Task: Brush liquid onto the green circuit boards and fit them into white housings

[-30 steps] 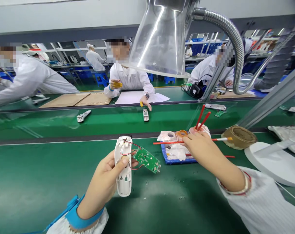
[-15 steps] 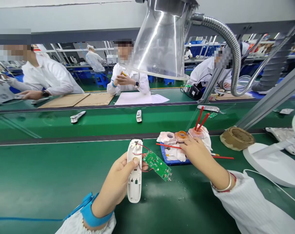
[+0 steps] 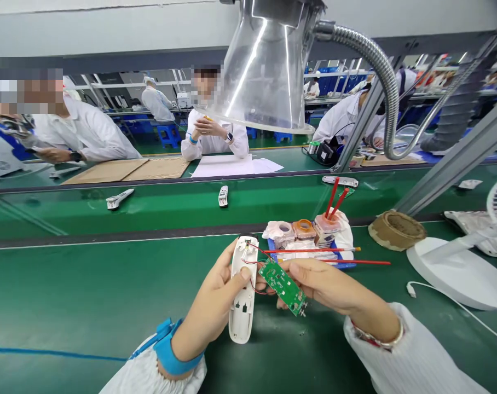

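My left hand (image 3: 209, 302) grips a white plastic device shell (image 3: 243, 290), open side up, with my thumb across its face. My right hand (image 3: 324, 285) pinches a green circuit board (image 3: 282, 287) by its edge, close beside the shell. Thin red and dark wires (image 3: 252, 262) run from the top of the shell to the board. Just beyond my right hand lies a blue tray (image 3: 347, 265) with pink cloth and small cups on it. Two long red-handled brushes (image 3: 310, 250) lie across it, clear of my fingers.
A fume extractor hood (image 3: 265, 71) on a metal hose hangs overhead. A tape roll (image 3: 396, 230) and a white fan base (image 3: 454, 273) stand to the right. Similar white devices (image 3: 223, 196) lie on a green belt beyond, with co-workers (image 3: 213, 134) across it.
My right hand has moved left from the tray and taken hold of the circuit board. The shell and board have shifted right, and the brushes now lie flat across the tray.
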Demonstrator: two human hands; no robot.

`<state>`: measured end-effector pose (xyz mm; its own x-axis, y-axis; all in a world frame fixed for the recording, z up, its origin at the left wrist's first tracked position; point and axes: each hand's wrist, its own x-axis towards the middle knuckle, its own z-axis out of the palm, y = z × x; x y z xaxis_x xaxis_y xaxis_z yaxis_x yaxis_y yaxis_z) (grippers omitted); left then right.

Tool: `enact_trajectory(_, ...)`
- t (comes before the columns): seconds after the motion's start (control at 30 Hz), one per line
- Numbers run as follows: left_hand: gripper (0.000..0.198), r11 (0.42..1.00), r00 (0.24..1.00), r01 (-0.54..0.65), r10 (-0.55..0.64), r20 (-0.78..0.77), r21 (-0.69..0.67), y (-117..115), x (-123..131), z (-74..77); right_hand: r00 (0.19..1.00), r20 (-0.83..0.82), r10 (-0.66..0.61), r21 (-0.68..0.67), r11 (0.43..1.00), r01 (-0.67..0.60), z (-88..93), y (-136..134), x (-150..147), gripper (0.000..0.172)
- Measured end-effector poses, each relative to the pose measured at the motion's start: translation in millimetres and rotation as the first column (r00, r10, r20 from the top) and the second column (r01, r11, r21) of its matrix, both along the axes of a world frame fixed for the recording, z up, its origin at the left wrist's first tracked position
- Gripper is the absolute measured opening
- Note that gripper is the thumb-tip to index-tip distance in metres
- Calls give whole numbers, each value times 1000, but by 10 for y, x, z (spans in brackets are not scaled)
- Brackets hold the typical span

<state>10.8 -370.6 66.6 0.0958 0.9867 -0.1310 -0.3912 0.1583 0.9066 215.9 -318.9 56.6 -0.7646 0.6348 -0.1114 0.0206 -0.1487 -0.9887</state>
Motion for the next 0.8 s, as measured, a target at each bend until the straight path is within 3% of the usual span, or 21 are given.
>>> enact_trajectory(0.03, 60, 1000, 1000, 16, -15, -24, 18, 5, 3, -11, 994, -94, 52, -157, 985, -67, -17, -14, -17, 41)
enact_trajectory(0.1, 58, 997, 995, 24, -17, -99, 67, 16, -3, -37, 977, -205, 56, -304, 945, -118, -66, -13, -29, 38)
enact_trajectory(0.23, 57, 974, 923, -53, 132, -361, 222, 64, -40, -137, 963, -268, -32, -349, 935, -66, -126, 15, -35, 33)
enact_trajectory(0.33, 58, 917, 757, -31, 281, -590, 397, 136, -65, -258, 975, -215, -63, -353, 936, -17, -118, 2, -81, 33)
enact_trajectory(0.47, 50, 813, 516, 125, 436, -737, 568, 246, -56, -391, 981, -72, -178, -203, 966, 161, -121, -40, -214, 34)
enact_trajectory(0.53, 52, 810, 440, 138, 465, -768, 570, 295, -36, -418, 969, -22, -247, -65, 967, 246, -136, -63, -298, 30)
enact_trajectory(0.67, 47, 848, 369, 95, 457, -809, 522, 369, -13, -417, 926, 23, -377, 154, 916, 369, -146, -105, -460, 20)
enact_trajectory(0.8, 40, 846, 342, 112, 460, -819, 522, 392, -19, -412, 862, 3, -507, 169, 850, 499, -127, -115, -567, 23)
